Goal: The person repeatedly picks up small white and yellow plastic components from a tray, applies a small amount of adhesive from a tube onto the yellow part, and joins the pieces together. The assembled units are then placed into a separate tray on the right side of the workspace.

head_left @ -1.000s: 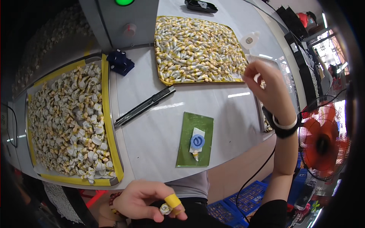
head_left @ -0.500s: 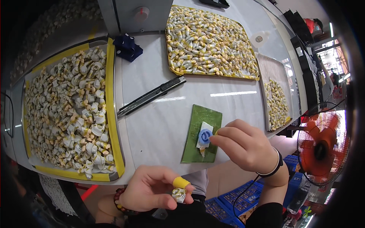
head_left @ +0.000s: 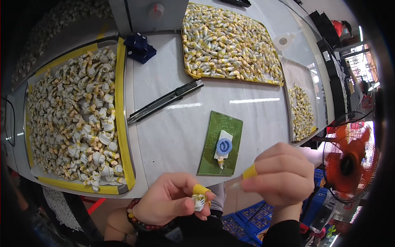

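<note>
My left hand pinches a small white figurine part with dark and yellow marks between thumb and forefinger, low over the table's front edge. My right hand is raised to the right of it, fingers drawn together in a pinch. Something pale and blurred shows at its fingertips, too smeared to name. Yellow tape wraps a finger on each hand. Between and beyond the hands lies a green board. On it rests a white pad bearing a round blue piece, with a small white-and-yellow part just below.
A yellow-edged tray heaped with white figurine parts stands left. Another tray of slim white-and-yellow parts is at the back, a smaller tray right. A black utility knife, dark blue cloth and orange fan are around.
My right hand has drawn back from the blue piece on the green board, moving right and toward me. My left hand has shifted slightly right and up, still holding the figurine part.
</note>
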{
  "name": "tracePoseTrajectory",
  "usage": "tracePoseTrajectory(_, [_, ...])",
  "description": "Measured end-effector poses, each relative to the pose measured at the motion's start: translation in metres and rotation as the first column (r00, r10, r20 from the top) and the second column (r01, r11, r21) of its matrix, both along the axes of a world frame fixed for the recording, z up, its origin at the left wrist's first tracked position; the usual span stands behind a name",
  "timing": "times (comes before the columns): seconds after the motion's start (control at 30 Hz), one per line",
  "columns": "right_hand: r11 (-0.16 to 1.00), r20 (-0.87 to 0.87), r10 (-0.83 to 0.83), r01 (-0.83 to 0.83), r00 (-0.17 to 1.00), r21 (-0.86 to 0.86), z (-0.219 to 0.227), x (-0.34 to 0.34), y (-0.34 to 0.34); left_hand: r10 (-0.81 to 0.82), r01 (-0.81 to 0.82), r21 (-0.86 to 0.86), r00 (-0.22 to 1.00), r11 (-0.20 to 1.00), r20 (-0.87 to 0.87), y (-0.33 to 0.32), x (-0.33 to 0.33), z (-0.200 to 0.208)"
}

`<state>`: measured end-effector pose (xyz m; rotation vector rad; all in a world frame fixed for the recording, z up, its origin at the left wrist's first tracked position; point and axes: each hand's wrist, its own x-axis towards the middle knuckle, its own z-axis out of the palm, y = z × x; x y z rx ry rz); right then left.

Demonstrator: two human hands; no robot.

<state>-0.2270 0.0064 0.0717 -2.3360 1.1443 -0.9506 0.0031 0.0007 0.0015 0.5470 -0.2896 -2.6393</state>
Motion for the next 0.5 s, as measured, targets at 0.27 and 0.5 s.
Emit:
tracePoseTrajectory(0.27, [0.985,0.179,0.173,-0.166,0.969,-0.055,-0.01,0.014,-0.013,-0.088,0.123,0.093,0.945,0.988,-0.314,0.001,-0.001,-0.014])
tracePoseTrajectory(0.5, [0.986,0.219,0.162,-0.149,0.962,-0.071,-0.014,0.027,-0.017,-0.154,0.203,0.128,0.937,0.971,-0.314,-0.001,-0.005,-0.009])
